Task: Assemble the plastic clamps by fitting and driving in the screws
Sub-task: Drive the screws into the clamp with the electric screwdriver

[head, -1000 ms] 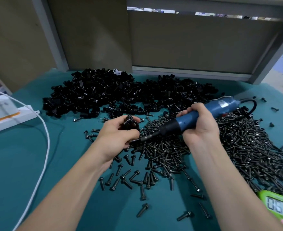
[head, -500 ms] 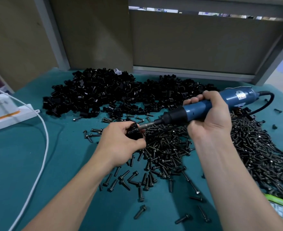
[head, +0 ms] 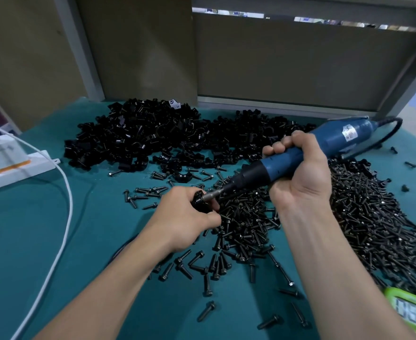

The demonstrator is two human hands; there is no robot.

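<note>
My left hand (head: 186, 220) grips a small black plastic clamp (head: 199, 201) just above the teal table, mostly hidden by my fingers. My right hand (head: 300, 175) holds a blue electric screwdriver (head: 312, 153), whose metal bit (head: 210, 195) points down-left and touches the top of the clamp. A big heap of black clamps (head: 153, 138) lies at the back of the table. Loose black screws (head: 246, 224) are spread under and right of my hands.
A white power strip with a charger (head: 8, 160) sits at the left, and its white cable (head: 64, 217) runs toward me. A green digital timer (head: 413, 312) lies at the lower right. The screwdriver's black cord (head: 388, 131) loops at the back right. Grey panels wall the back.
The screwdriver rose from a low level pose to a tilt, its bit now pressed on the clamp. My left hand moved the clamp down and toward me.
</note>
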